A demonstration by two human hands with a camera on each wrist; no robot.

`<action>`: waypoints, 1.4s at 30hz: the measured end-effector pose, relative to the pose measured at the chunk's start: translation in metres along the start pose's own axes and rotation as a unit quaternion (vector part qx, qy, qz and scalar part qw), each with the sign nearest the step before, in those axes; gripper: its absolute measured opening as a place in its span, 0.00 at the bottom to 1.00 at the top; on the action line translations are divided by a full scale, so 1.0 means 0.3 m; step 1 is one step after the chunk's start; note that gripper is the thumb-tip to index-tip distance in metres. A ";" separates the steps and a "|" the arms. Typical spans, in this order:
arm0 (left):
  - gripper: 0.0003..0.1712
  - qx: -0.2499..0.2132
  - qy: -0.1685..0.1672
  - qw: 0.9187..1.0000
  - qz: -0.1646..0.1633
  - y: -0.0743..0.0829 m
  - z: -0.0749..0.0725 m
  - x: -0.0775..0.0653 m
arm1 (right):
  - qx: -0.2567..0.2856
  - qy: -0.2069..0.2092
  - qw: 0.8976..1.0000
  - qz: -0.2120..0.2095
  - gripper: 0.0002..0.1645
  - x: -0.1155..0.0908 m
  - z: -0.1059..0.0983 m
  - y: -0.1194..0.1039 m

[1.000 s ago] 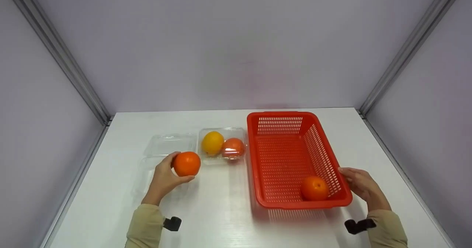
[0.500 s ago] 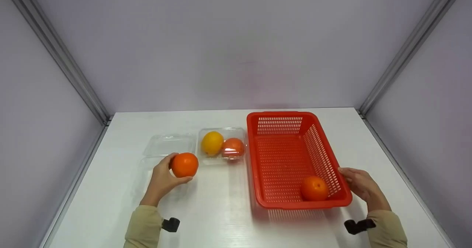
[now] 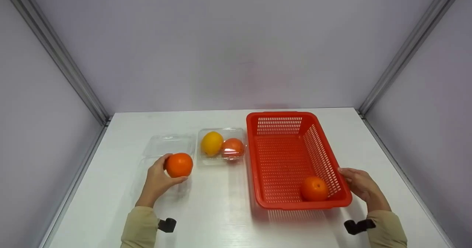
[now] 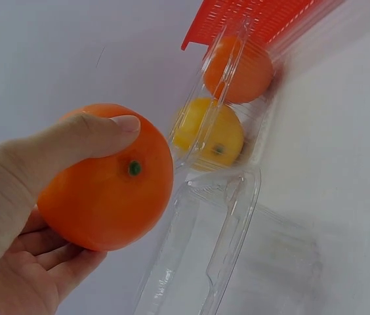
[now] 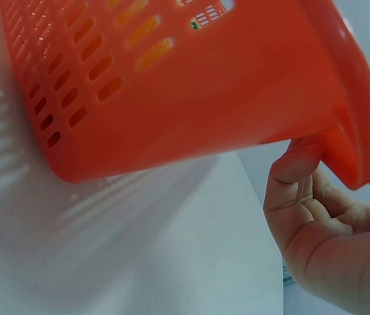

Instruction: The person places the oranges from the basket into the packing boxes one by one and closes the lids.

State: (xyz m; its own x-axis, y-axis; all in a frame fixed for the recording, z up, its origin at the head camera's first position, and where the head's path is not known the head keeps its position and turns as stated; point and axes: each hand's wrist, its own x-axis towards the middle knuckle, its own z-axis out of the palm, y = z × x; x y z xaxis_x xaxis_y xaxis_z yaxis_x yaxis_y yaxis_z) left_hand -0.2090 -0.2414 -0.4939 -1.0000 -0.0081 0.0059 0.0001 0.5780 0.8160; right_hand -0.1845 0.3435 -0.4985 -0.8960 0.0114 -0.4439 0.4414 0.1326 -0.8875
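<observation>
My left hand holds an orange with the thumb on one side and fingers round the other. In the left wrist view the orange's green stem spot faces the camera, close to the thumb tip. The orange overlaps an open clear plastic clamshell box at the left of the table. At the right, my right hand grips the rim of a red slotted basket, fingers curled under the lip in the right wrist view. One orange fruit lies in the basket's near right corner.
Between the open box and the basket stands another clear plastic box, holding a yellow fruit and a reddish-orange fruit. Pale walls close off the white table at the back and sides.
My left hand has moved a little to the left with the orange, over the open clear box. The right hand and the basket have stayed in place.
</observation>
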 end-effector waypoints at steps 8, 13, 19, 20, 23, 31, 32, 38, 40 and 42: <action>0.49 -0.005 0.005 1.000 -0.016 -0.015 -0.021 -0.001 | 0.006 -0.001 1.000 -0.003 0.20 -0.002 -0.001 0.000; 0.49 -0.003 0.016 1.000 -0.020 -0.026 -0.035 0.001 | 0.008 -0.001 1.000 -0.001 0.15 -0.004 -0.001 -0.002; 0.49 0.002 0.030 0.999 -0.020 -0.045 -0.045 0.001 | 0.009 -0.006 1.000 0.001 0.18 -0.004 -0.001 -0.002; 0.49 0.002 0.033 0.999 -0.019 -0.047 -0.046 0.000 | 0.012 -0.009 1.000 0.000 0.18 -0.004 -0.001 -0.001; 0.49 0.001 0.043 0.999 -0.010 -0.057 -0.049 0.000 | 0.025 -0.014 1.000 0.000 0.16 -0.004 -0.003 -0.001; 0.48 0.003 0.067 0.998 -0.021 -0.072 -0.057 -0.003 | 0.024 -0.015 1.000 -0.001 0.13 -0.004 -0.003 -0.002; 0.48 0.001 0.068 0.997 -0.024 -0.073 -0.058 -0.003 | 0.022 -0.014 1.000 0.000 0.14 -0.004 -0.002 -0.002; 0.47 -0.002 0.069 0.997 -0.040 -0.079 -0.063 -0.008 | 0.016 -0.008 1.000 0.003 0.16 -0.004 -0.001 -0.002; 0.47 -0.002 0.068 0.997 -0.043 -0.083 -0.063 -0.009 | 0.018 -0.008 1.000 0.003 0.15 -0.004 -0.002 -0.002; 0.47 -0.001 0.069 0.997 -0.044 -0.089 -0.063 -0.009 | 0.022 -0.009 1.000 0.002 0.13 -0.005 -0.003 -0.002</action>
State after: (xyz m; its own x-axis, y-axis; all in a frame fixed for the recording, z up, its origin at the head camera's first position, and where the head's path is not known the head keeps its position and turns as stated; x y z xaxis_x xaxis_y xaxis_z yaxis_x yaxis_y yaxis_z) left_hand -0.2060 -0.2721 -0.5047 -0.9853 -0.1703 0.0142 -0.0866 0.5694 0.8175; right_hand -0.1836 0.3441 -0.4972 -0.8931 -0.0061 -0.4498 0.4475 0.0896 -0.8898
